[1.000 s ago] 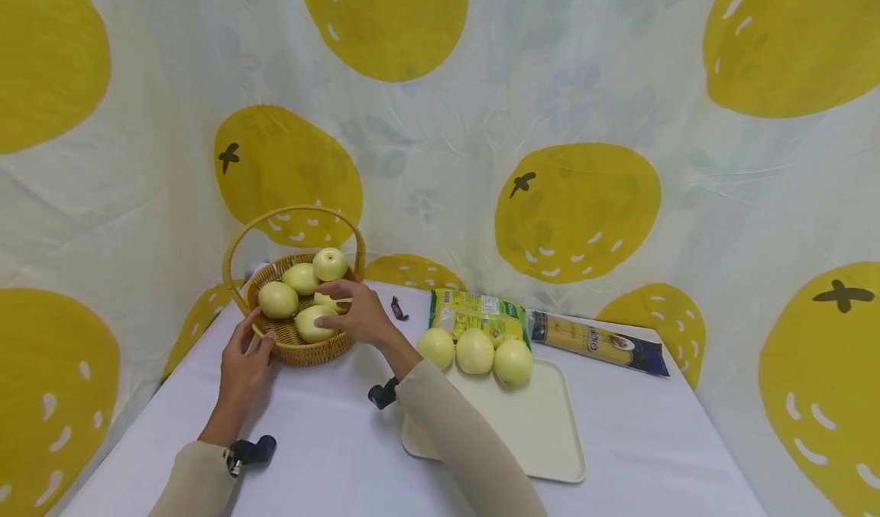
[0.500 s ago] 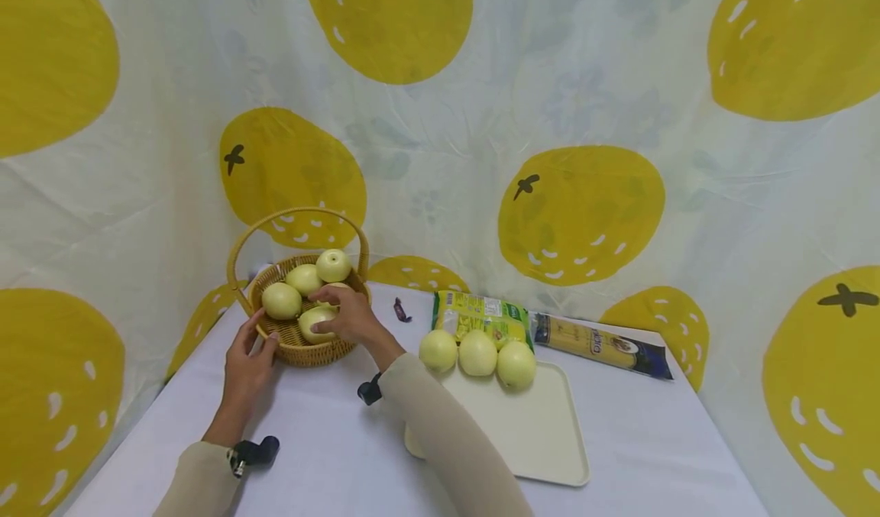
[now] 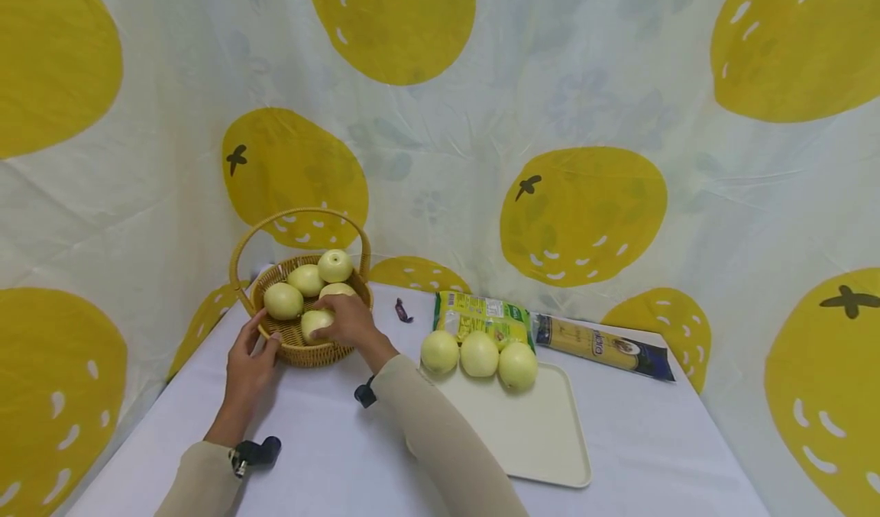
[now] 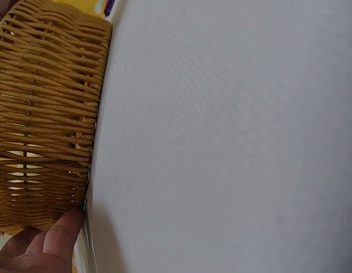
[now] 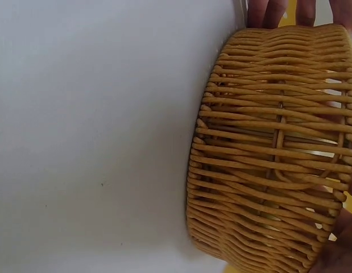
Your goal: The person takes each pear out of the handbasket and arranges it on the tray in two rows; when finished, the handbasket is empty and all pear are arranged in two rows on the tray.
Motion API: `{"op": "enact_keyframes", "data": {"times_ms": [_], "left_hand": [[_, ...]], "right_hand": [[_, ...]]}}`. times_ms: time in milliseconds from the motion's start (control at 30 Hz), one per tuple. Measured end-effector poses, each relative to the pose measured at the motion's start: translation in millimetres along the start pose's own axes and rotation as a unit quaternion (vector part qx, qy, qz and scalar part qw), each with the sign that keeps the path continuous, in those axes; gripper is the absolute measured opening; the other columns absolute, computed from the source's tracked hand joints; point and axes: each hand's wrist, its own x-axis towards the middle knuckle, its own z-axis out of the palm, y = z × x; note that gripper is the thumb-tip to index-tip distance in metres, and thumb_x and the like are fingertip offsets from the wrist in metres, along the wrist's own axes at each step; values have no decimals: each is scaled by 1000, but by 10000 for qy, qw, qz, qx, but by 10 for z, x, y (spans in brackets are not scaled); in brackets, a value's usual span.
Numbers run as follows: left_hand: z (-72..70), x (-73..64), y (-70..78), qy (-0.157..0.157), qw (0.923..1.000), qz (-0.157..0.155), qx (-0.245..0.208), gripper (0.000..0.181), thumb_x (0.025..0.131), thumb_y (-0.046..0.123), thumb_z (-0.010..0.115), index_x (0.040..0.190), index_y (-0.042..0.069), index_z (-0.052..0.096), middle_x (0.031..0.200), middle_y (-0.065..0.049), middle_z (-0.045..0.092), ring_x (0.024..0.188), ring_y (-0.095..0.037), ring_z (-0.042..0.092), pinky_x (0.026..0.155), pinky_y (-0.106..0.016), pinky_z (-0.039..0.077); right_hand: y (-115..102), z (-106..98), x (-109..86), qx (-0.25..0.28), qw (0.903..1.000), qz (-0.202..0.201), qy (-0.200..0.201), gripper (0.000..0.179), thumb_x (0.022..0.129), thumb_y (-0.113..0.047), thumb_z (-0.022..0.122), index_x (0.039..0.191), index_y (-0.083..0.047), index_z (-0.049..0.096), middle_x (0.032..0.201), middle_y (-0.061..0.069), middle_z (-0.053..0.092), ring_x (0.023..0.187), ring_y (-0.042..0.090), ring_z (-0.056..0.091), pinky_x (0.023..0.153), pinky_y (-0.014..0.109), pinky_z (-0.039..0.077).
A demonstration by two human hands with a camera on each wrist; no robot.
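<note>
White-clothed bench (image 3: 323,444) stretches between the basket (image 3: 311,357) and the tray (image 3: 546,437), my left hand (image 3: 247,368) spread against the basket's side, my right hand (image 3: 352,322) pinching a pale fruit (image 3: 315,325) inside near the front rim.

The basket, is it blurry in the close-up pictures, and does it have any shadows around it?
Right wrist view: the basket has a sharp weave, with a soft grey shadow on the white tablecloth beside it. Left wrist view: the weave is clear too, and a shadow lies near the left hand. Head view: soft light, only faint shadows.
</note>
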Motion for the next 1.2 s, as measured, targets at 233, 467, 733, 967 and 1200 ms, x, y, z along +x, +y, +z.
{"op": "enact_keyframes", "data": {"times_ms": [233,467,733,967,1200], "left_hand": [[3,-8,5,-7,10000,-2,-17,62,112,30,51,170,29,28,180,-3,13,166,-35,15,129,-57,34],[13,-4,-13,9,10000,11,45,62,112,30,50,170,30,28,180,-4,13,166,-36,15,129,-58,33],[5,-17,-8,-19,9999,22,97,63,112,28,51,170,30,27,180,-5,13,166,-37,15,130,-59,31],[3,-17,-39,0,9998,142,154,63,112,30,52,170,29,28,179,-10,16,165,-42,17,132,-61,28],[-9,-15,-25,48,9999,66,129,62,112,30,52,170,30,29,179,-10,16,165,-41,18,131,-59,30]], "right_hand": [[-16,36,-22,-470,9988,-111,13,58,81,-49,91,133,-29,74,132,-13,74,124,15,67,105,28,55],[14,33,-44,354,9990,48,281,56,81,-45,93,131,-28,74,129,-12,75,124,12,67,105,25,55],[9,-25,-121,1673,9831,256,693,55,80,-33,96,130,-23,74,129,-6,76,121,20,71,98,28,60],[-4,-107,-203,2198,9700,264,1001,57,78,-29,97,129,-24,74,130,-5,75,114,15,73,93,25,61],[43,-224,-296,2600,9564,179,1322,58,80,-30,96,132,-24,72,132,-3,75,114,17,74,86,23,62]]}}
